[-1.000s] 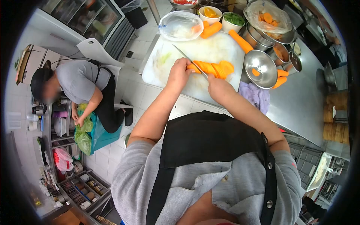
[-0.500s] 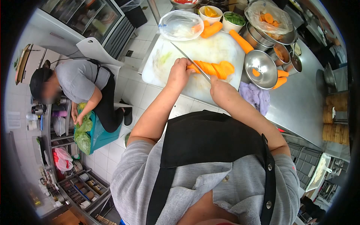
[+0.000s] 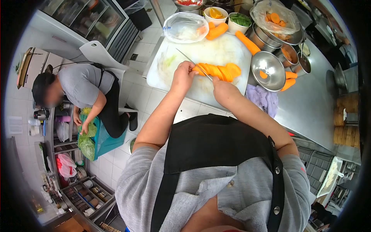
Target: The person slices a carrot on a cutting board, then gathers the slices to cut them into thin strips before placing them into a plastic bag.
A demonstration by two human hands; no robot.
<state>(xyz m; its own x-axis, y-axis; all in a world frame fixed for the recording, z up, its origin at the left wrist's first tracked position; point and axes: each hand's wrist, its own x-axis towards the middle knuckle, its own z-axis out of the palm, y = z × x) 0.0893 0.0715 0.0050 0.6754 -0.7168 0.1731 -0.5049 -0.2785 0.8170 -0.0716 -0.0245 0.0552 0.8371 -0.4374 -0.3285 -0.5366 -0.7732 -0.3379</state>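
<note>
While my left hand (image 3: 184, 76) pins the uncut end of the carrot (image 3: 199, 69) with its fingertips curled down onto it, my right hand (image 3: 223, 88) is wrapped tight around the handle of the knife (image 3: 193, 63), all fingers closed on the grip. To slice well, I judge that I should keep the left fingertips tucked behind the knuckles, since the blade rests right against them with its tip reaching past them toward the far side of the board, and let the edge come straight down so each piece matches the fan of slices (image 3: 221, 71) leaning beside it. Everything lies on the white cutting board (image 3: 170, 73), with whole carrots (image 3: 249, 42) at its far edge. Beside the board, a steel bowl (image 3: 268, 70) holds a carrot piece, a purple cloth (image 3: 264, 98) below it.
</note>
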